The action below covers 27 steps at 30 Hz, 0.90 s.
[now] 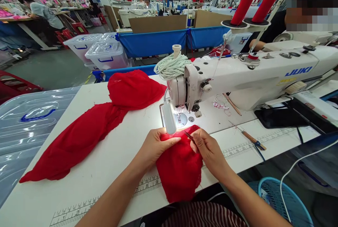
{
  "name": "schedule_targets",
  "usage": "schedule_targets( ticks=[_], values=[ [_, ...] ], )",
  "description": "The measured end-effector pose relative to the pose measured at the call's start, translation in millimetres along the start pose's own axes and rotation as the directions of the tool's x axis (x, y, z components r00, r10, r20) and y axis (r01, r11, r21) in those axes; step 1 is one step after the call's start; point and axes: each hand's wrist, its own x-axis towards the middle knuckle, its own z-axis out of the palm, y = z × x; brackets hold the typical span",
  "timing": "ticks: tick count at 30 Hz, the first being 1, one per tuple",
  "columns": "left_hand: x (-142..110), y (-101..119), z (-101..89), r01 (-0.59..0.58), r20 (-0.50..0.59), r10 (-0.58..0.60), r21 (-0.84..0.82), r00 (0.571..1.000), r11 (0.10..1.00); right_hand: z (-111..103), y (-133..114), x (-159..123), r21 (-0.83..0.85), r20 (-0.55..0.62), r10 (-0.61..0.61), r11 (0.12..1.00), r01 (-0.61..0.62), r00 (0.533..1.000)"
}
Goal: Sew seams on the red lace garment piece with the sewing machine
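Note:
Red fabric [179, 174] hangs over the table's front edge, just in front of the sewing machine's needle area. My left hand [155, 146] pinches its upper left edge between thumb and fingers. At the upper right of the same piece, my right hand [208, 146] is closed around a small dark pointed tool [188, 135]; its tip points left at the cloth, and its exact kind is hidden by my fingers. The white sewing machine [237, 75] stands behind, its lamp [169, 117] lit just above my left fingertips. More gathered red cloth [89, 132] lies to the left.
A wooden-handled awl [250, 139] and a wooden stick [232, 104] lie on the right, near a dark phone [280, 117]. Red thread cones [244, 5] stand above the machine. Clear plastic bins [105, 54] and a blue basket [285, 202] stand around the table. A co-worker sits at right.

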Motion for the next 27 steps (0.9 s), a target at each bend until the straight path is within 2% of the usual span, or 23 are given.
schedule_targets(
  ticks=[5,8,15,27],
  values=[
    [-0.9,-2.1,0.9,0.073,-0.015,-0.075,-0.101,0.997,0.992,-0.1,7.6,-2.3,0.072,0.047,0.075,0.994,-0.078,0.996],
    [-1.0,-4.2,1.2,0.097,0.005,-0.098,-0.122,0.995,0.988,2.5,9.7,-2.9,0.057,0.066,0.085,0.994,-0.088,0.994],
    [-0.3,-4.1,1.2,0.118,0.019,-0.117,-0.111,0.993,0.987,4.7,5.6,-1.6,-0.011,0.067,0.077,0.997,-0.076,0.995],
    [-2.7,0.1,1.0,0.116,0.041,-0.111,-0.151,0.993,0.982,5.1,4.9,-1.5,0.02,0.051,0.108,0.994,-0.109,0.993]
  ],
)
